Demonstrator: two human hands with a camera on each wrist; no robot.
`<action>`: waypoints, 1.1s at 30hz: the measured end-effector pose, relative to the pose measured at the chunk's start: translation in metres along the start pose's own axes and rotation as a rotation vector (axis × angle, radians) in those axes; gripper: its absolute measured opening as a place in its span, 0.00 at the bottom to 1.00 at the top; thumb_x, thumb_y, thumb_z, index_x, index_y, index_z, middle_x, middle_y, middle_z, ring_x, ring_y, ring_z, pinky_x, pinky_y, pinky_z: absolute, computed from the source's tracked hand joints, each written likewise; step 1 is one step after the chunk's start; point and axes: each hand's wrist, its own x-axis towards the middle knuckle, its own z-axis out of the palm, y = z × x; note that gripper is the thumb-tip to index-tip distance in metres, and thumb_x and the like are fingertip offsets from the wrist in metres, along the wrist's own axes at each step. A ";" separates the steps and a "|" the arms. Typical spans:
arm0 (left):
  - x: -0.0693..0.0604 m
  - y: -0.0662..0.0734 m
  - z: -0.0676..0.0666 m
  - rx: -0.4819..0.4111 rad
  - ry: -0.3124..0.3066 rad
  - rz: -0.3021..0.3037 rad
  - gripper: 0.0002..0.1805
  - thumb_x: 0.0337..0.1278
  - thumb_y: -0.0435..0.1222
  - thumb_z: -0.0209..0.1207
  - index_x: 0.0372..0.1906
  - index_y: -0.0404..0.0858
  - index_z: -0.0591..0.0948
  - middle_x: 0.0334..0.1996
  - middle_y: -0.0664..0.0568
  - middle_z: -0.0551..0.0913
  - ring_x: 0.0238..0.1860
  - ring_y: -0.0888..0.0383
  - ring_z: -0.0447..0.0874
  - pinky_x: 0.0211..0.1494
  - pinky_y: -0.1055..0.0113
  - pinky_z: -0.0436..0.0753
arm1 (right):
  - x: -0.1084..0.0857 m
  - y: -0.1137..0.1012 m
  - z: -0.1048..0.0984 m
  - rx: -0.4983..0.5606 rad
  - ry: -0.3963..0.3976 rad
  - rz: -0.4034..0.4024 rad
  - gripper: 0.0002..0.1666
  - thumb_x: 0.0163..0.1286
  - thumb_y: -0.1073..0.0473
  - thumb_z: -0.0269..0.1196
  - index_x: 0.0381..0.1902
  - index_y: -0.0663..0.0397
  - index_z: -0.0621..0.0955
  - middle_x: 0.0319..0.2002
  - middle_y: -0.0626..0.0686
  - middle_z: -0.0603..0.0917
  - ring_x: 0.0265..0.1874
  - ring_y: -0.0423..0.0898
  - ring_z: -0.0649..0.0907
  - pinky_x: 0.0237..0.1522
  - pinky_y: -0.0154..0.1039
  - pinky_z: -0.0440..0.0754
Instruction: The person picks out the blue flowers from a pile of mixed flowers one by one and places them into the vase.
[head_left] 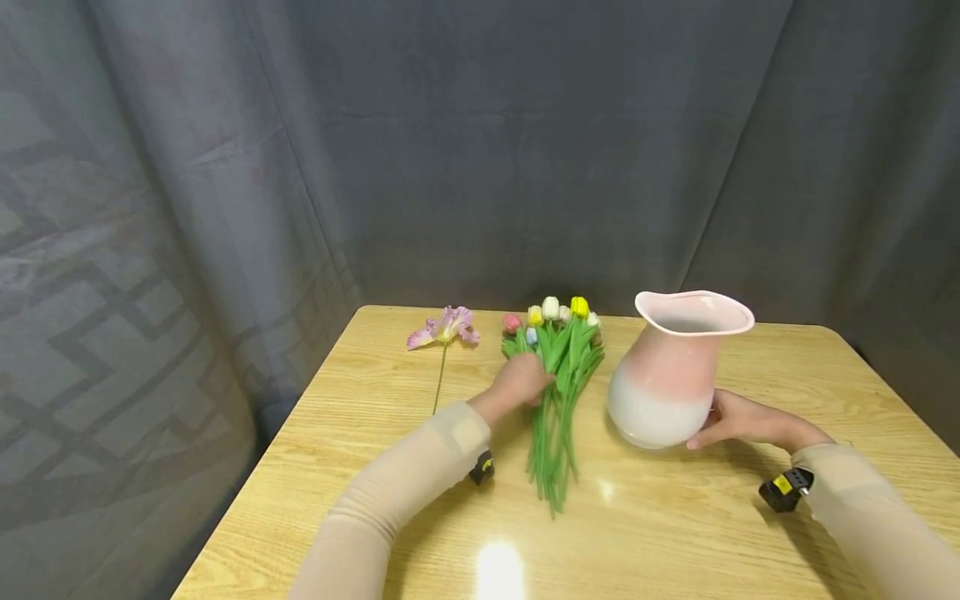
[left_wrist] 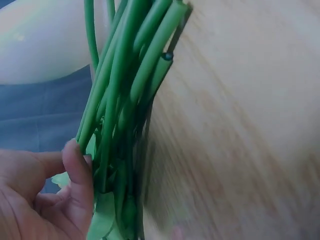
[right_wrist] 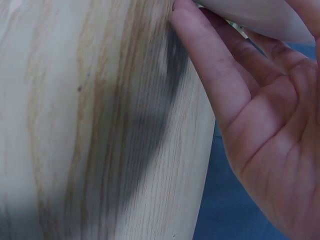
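Note:
A bunch of artificial tulips [head_left: 558, 350] in several colours lies on the table, blooms away from me. My left hand [head_left: 521, 379] is at the upper stems. The left wrist view shows the bent fingers of that hand [left_wrist: 72, 185] against the green stems [left_wrist: 122, 85]; the far side of the grip is hidden. To the right stands a pink and white vase [head_left: 667, 383] with a wavy rim. Its lower right side is touched by my right hand [head_left: 738, 421]. In the right wrist view the hand [right_wrist: 270, 115] has extended fingers beside the white vase [right_wrist: 265, 17].
A single purple flower [head_left: 447, 325] on a thin stem lies left of the tulips. The light wooden table [head_left: 315, 467] ends at a grey curtain [head_left: 510, 167] behind and at the sides. Wrist cameras [head_left: 783, 490] hang below both sleeves.

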 end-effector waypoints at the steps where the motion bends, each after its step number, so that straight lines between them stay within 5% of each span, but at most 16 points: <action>1: 0.000 -0.001 0.001 -0.025 0.005 0.000 0.25 0.66 0.45 0.57 0.12 0.42 0.75 0.07 0.55 0.77 0.11 0.62 0.77 0.30 0.74 0.78 | 0.000 0.001 0.001 0.002 -0.001 -0.006 0.39 0.58 0.65 0.70 0.62 0.72 0.64 0.51 0.40 0.79 0.47 0.31 0.80 0.47 0.32 0.80; 8: -0.002 0.000 -0.015 -0.337 0.108 0.025 0.14 0.67 0.37 0.56 0.25 0.37 0.72 0.17 0.50 0.79 0.14 0.59 0.82 0.23 0.72 0.81 | 0.003 0.001 0.000 -0.001 0.014 -0.038 0.40 0.57 0.66 0.70 0.62 0.71 0.63 0.49 0.30 0.77 0.47 0.30 0.79 0.46 0.32 0.81; 15: -0.013 0.002 -0.068 -0.376 0.320 0.097 0.09 0.69 0.38 0.55 0.36 0.36 0.72 0.20 0.49 0.80 0.15 0.57 0.82 0.17 0.73 0.78 | 0.001 0.003 0.002 0.017 0.000 -0.008 0.40 0.57 0.66 0.70 0.62 0.73 0.63 0.51 0.39 0.78 0.47 0.32 0.79 0.46 0.33 0.80; 19: -0.019 -0.009 -0.104 -0.279 0.493 0.119 0.10 0.68 0.39 0.56 0.38 0.35 0.74 0.23 0.49 0.82 0.16 0.61 0.81 0.19 0.73 0.79 | 0.002 0.005 0.003 0.017 0.001 0.000 0.40 0.57 0.65 0.70 0.62 0.72 0.63 0.51 0.43 0.78 0.47 0.32 0.80 0.46 0.33 0.81; 23: -0.021 -0.030 -0.130 -0.158 0.595 0.063 0.11 0.68 0.40 0.56 0.38 0.35 0.75 0.25 0.46 0.85 0.18 0.59 0.84 0.22 0.69 0.81 | 0.001 0.003 0.003 0.018 0.004 0.001 0.41 0.57 0.65 0.70 0.62 0.72 0.63 0.52 0.47 0.78 0.47 0.33 0.80 0.46 0.34 0.81; 28: -0.020 -0.067 -0.141 -0.031 0.628 -0.030 0.12 0.68 0.39 0.57 0.40 0.31 0.77 0.30 0.40 0.86 0.23 0.52 0.86 0.26 0.64 0.84 | 0.000 0.000 0.003 0.017 0.004 0.003 0.41 0.57 0.65 0.70 0.63 0.72 0.62 0.52 0.49 0.78 0.47 0.33 0.80 0.46 0.33 0.81; 33: -0.023 -0.109 -0.131 -0.005 0.533 -0.136 0.12 0.68 0.35 0.55 0.41 0.27 0.78 0.32 0.38 0.86 0.25 0.51 0.87 0.24 0.68 0.83 | 0.001 0.000 0.004 0.027 -0.004 -0.005 0.41 0.57 0.66 0.70 0.63 0.72 0.62 0.51 0.44 0.78 0.47 0.33 0.80 0.46 0.33 0.81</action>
